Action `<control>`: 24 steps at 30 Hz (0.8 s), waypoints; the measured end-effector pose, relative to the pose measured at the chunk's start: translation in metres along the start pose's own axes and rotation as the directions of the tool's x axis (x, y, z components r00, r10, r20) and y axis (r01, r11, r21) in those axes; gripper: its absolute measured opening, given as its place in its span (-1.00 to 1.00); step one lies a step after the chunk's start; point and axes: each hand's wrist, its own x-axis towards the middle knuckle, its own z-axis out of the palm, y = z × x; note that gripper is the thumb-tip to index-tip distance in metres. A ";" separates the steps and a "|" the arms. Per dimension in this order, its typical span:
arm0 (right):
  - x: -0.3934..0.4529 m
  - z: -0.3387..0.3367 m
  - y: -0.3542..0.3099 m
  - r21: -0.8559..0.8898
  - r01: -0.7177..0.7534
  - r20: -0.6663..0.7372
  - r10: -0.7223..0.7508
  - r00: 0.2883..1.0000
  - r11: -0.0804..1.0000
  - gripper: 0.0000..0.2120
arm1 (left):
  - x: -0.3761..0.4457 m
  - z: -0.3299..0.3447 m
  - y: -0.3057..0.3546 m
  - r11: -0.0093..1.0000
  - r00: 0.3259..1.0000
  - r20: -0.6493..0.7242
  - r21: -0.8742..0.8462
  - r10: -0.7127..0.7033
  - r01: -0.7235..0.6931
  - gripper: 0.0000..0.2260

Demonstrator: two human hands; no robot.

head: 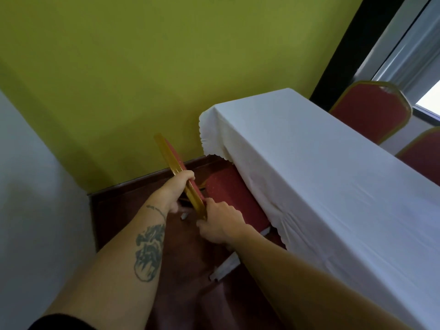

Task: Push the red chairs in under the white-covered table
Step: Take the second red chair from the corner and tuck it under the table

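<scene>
- Both your hands are on the near red-upholstered chair with the gold-painted frame (188, 184), whose backrest runs edge-on from centre frame up toward 11 o'clock.
- Your left hand (177, 186) is wrapped around the gold rail of the backrest, fingers curled over its top edge; a dark tattoo shows on that forearm.
- Your right hand (220, 225) is closed on the lower end of the same rail, at 5 o'clock from the left hand.
- The chair's red padded seat (228, 198) already sits partly beneath the draped edge of the long table under its white cloth (321, 175), which fills the right half of the view.
- The cloth's scalloped hem hangs over the seat's far side, touching it.
- At 6 o'clock from your right hand, pale chair legs (226, 267) stand on the dark red floor (123, 210).
- On the table's far side, at 2 o'clock, two more red chairs with gold frames (371, 113) stand close against it.
- Ahead at 12 o'clock, an olive-green wall (142, 67); a window frame at 1 o'clock.
</scene>
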 end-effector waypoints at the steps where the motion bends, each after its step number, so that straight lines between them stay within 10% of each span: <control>1: -0.007 0.005 0.007 -0.015 -0.018 0.042 0.019 0.999 1.000 -0.43 | 0.000 0.005 -0.008 0.999 1.000 -0.012 -0.038 0.004 -0.004 -0.83; 8: -0.040 0.017 0.032 -0.165 -0.095 0.173 0.123 0.977 0.982 -0.46 | -0.004 0.040 -0.032 0.875 0.949 -0.292 -0.422 0.119 -0.239 -0.73; 24: -0.025 -0.018 0.070 -0.221 -0.058 0.112 0.085 0.990 0.974 -0.83 | 0.001 0.091 -0.002 0.815 0.829 -0.540 -0.408 0.148 -0.411 -0.49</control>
